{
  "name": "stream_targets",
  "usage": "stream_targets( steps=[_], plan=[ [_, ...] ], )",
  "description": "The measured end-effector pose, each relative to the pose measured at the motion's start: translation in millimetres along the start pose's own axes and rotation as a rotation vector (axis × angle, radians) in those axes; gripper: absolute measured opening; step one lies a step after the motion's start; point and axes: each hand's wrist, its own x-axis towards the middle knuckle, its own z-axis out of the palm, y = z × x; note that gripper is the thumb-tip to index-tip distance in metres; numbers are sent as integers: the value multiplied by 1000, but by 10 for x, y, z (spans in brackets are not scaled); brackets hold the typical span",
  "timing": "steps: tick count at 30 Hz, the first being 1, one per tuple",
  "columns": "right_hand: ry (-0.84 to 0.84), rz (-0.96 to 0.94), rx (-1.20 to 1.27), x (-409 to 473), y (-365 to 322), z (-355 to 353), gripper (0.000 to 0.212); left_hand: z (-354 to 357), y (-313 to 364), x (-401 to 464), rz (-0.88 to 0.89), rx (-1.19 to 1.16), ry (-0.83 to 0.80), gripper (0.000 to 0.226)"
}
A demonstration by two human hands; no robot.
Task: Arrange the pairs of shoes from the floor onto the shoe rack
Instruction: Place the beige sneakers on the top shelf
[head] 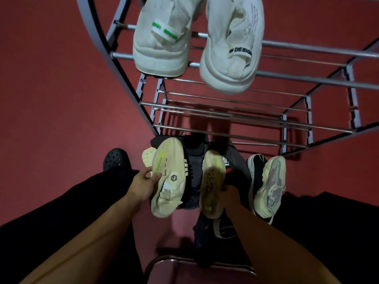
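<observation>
My left hand (143, 186) grips a cream sneaker with a neon-yellow streak (169, 177) by its side, tilted on edge above the floor. My right hand (230, 194) grips the matching cream sneaker (212, 185) from the right, also lifted. Both sit just in front of the metal shoe rack (225, 117). On the rack's top bars rests a white pair, one with a green tab (162, 35) and one with a dark-lettered tab (233, 46), heels toward me. Dark shoes (194, 156) lie on the floor under the held pair.
A cream and black sneaker (266, 185) lies on the red floor to the right. A black perforated clog (115, 159) is on my foot at left. A dark shoe (213, 232) and a chrome bar (196, 261) lie below my arms. The rack's lower bars hold nothing.
</observation>
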Motion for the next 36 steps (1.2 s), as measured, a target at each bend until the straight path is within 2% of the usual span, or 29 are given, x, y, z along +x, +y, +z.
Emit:
stream_targets(
  steps=[2, 5, 9, 14, 18, 22, 27, 33, 36],
  plan=[
    [-6, -23, 89, -72, 3, -99, 27, 65, 99, -56, 38, 26, -5, 36],
    [-100, -116, 170, -272, -91, -319, 13, 142, 230, -189, 115, 63, -11, 32],
    [-209, -219, 294, -660, -359, -672, 12, 257, 418, -435, 182, 111, -59, 32],
    [-152, -350, 340, -1179, -525, -967, 26, 431, 740, -878, 287, 115, -107, 33],
    [-124, -410, 395, -1554, -544, -1192, 29, 531, 1006, -1262, 250, 88, -90, 39],
    [-43, -507, 365, -1913, -573, -1400, 30, 599, 1209, -1731, 169, 1, -251, 64],
    [34, -572, 279, -2253, -604, -1661, 30, 626, 1298, -2117, 200, 75, -244, 88],
    [85, -570, 294, -2516, -599, -1978, 34, 527, 1509, -2526, 191, 163, -353, 79],
    [105, -570, 273, -2592, -588, -2094, 40, 529, 1596, -2688, 186, 133, -357, 84]
  ],
)
